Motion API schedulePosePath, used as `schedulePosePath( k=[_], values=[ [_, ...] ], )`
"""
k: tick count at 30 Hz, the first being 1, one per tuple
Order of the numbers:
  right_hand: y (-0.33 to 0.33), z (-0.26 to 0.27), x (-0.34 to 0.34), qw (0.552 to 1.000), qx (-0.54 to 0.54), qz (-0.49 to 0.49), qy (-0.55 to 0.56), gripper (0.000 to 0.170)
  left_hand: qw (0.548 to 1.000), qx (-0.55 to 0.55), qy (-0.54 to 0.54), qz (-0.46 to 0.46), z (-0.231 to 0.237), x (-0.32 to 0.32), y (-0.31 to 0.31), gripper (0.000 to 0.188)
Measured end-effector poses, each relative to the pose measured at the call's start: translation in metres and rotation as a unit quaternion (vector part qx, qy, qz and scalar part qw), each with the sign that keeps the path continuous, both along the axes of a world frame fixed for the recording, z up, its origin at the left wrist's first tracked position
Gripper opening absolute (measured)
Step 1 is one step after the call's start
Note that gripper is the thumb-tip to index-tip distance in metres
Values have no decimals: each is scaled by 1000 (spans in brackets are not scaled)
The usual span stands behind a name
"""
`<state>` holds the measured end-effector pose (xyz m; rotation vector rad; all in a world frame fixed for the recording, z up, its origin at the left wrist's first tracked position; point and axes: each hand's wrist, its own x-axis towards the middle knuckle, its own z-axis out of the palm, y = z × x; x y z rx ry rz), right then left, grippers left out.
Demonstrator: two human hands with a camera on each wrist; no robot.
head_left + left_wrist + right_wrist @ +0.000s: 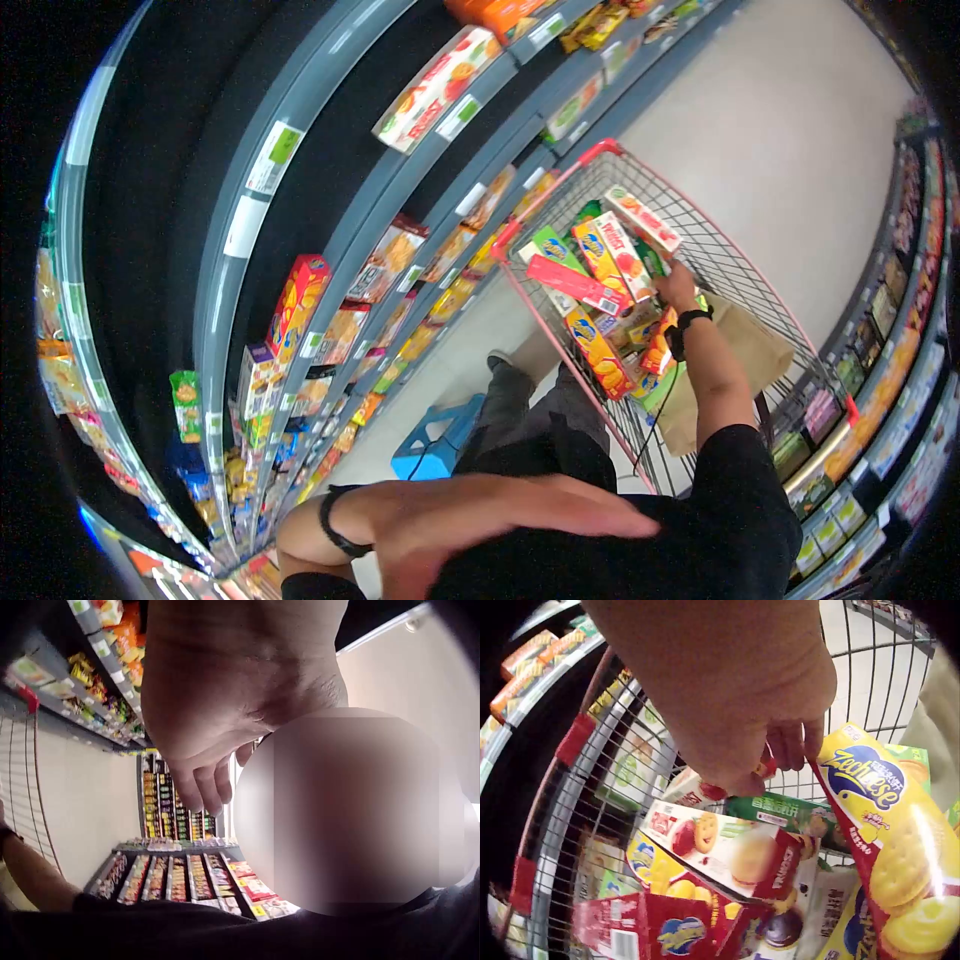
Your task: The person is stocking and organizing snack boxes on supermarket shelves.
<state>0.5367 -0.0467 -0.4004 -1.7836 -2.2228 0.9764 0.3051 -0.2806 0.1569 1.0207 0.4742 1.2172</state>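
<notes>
My right hand (pixel 678 287) reaches down into the shopping cart (pixel 740 245). Its thumb and fingers pinch the end of a white and red biscuit box (pixel 643 218); in the right wrist view, part of the box (pixel 705 789) is hidden behind the hand (pixel 742 712). Just below lies another white fruit biscuit box (pixel 720 844), and a yellow Zecheese cracker box (pixel 885 817) stands close to the fingertips. Raised in front of my chest, my left hand (pixel 500 508) holds nothing, its fingers loosely extended (pixel 206 787).
Snack shelves (pixel 345 215) run along the left, with a white fruit biscuit box (pixel 440 88) on one of them. A blue step stool (pixel 437 437) stands on the floor by my feet. More shelves (pixel 880 400) line the right side. A beige bag (pixel 745 355) lies in the cart.
</notes>
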Motion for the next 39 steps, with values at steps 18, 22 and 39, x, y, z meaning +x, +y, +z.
schedulePosePath(
  k=[18, 22, 39],
  values=[
    [33, -67, 23, 969, -116, 124, -179, 67, 924, 64, -326, 189, -86, 77, 79, 127],
    [36, -79, 15, 978, -102, 125, -132, 70, 888, 51, -399, 224, -86, 85, 81, 133],
    [42, -73, -16, 966, -98, 43, -236, 70, 878, -75, -454, 132, -112, 92, 61, 144]
  ],
)
